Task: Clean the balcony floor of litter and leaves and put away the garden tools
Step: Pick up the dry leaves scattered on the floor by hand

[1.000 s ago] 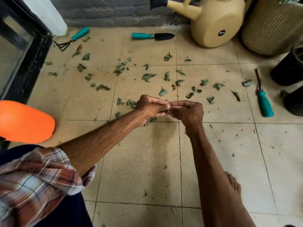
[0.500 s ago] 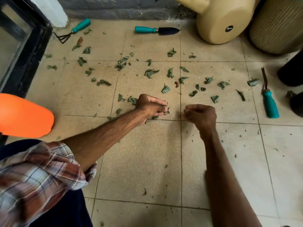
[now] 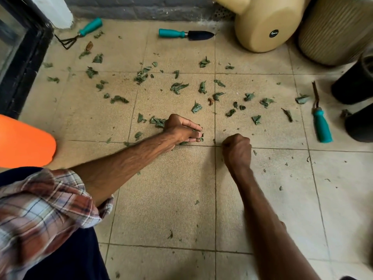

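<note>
We crouch over a beige tiled floor (image 3: 161,199) with dark grout lines, a grey brick wall (image 3: 141,11) along its far edge and a black door frame (image 3: 24,63) along its left edge. Green leaves (image 3: 178,86), too many to count, lie scattered across the middle and far half. We count three teal-handled tools: a hand rake (image 3: 80,34) in the far left corner, a trowel (image 3: 185,34) by the far edge, and a third tool (image 3: 322,126) near the right edge. One beige watering can (image 3: 262,23), one ribbed pot (image 3: 333,27) and two black pots (image 3: 353,83) crowd the far right corner. Our left hand (image 3: 181,129) has its grip pinching leaf bits at mid-floor. Our right hand (image 3: 237,149) is curled just beside it; we cannot tell whether it holds anything.
</note>
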